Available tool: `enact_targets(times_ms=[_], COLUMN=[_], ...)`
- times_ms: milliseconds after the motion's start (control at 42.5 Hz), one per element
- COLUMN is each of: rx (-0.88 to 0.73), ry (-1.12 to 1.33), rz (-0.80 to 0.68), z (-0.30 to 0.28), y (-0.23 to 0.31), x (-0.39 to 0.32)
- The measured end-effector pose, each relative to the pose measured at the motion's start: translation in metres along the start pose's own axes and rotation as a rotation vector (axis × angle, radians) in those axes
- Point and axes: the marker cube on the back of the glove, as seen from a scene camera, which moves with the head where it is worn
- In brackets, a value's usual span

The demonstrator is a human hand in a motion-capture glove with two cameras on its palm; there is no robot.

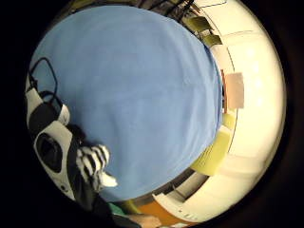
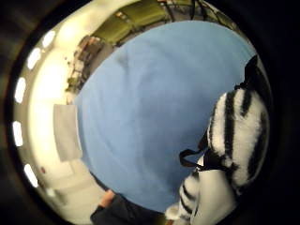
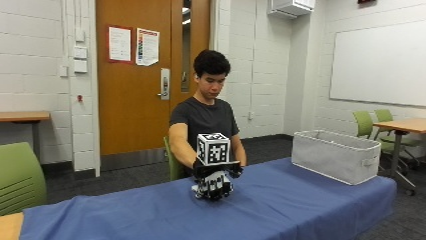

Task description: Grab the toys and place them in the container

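Observation:
In the outside view my gloved right hand (image 3: 214,180) is a little above the middle of the blue-covered table (image 3: 120,215), fingers curled downward around a black-and-white striped zebra plush toy (image 3: 200,189). The toy sits close against the palm in both palm views, its striped body (image 2: 239,136) large beside the glove and a striped leg (image 1: 94,163) showing over the blue cloth. A grey fabric container (image 3: 336,156) stands open-topped at the table's right end, well to the right of the hand. No other toy shows on the cloth.
A green chair (image 3: 16,180) stands at the table's left end. More green chairs (image 3: 373,122) and a wooden table (image 3: 403,125) are behind the container. The person sits across the table behind the hand, in front of an orange door (image 3: 133,75).

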Motion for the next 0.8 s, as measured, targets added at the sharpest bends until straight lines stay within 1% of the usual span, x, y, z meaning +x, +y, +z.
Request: enact_targets(times_ms=[94,212,424,612,801], rx=[-0.030,-0.013,0.055,0.157,0.253], ry=[-0.033,-0.048,-0.074,-0.092,-0.095], rz=[0.016,0.024,-0.014,-0.088,-0.237], z=[-0.006,-0.022,-0.081,-0.163,-0.243], y=[-0.007,-0.012,-0.011,-0.011,-0.001], x=[0.003,-0.001,-0.031,-0.091,-0.184])
